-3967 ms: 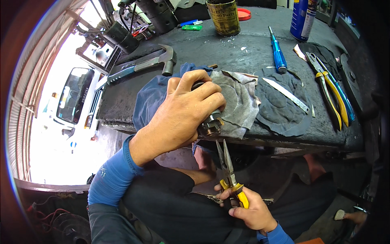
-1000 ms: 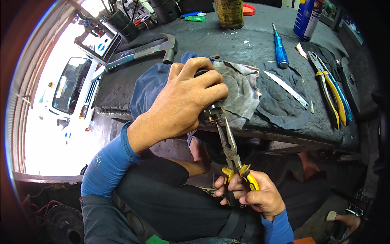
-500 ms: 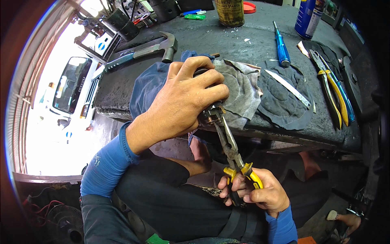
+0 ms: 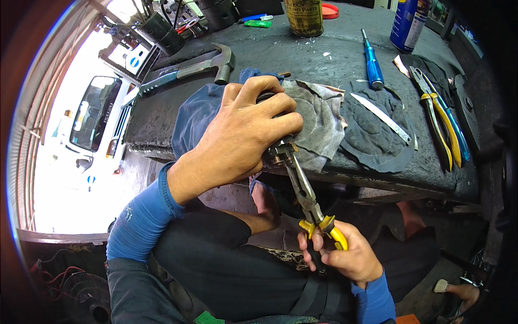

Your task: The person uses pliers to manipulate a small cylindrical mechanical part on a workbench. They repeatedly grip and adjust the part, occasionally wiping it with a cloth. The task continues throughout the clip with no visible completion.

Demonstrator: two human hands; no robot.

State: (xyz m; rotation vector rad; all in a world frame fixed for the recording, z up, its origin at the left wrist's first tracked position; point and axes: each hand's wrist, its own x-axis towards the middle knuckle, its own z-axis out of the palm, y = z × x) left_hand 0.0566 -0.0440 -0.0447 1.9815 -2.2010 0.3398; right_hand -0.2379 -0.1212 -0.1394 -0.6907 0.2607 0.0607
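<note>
My left hand (image 4: 245,127) is closed over a dark metal part (image 4: 280,152) at the bench's front edge, with the fingers hiding most of it. A small brownish-metal end of the part sticks out below the fingers. In my right hand (image 4: 350,252) is a pair of long-nose pliers (image 4: 307,201) with yellow and black handles, its fingers wrapped round the grips. The plier tips reach up to the exposed end of the part; whether they grip a piece of it I cannot tell. Under and beside my left hand lie a blue cloth (image 4: 195,121) and a grey cloth (image 4: 314,129).
A claw hammer (image 4: 218,66) lies at the left of the dark workbench (image 4: 345,67). To the right are a blue screwdriver (image 4: 372,67), a thin metal blade (image 4: 380,117) and combination pliers (image 4: 440,121). A tin (image 4: 305,19) and a spray can (image 4: 410,26) stand at the back.
My right hand has squeezed the handles closer together, and the pliers' jaws have narrowed. My left hand stays nearly still on the metal part.
</note>
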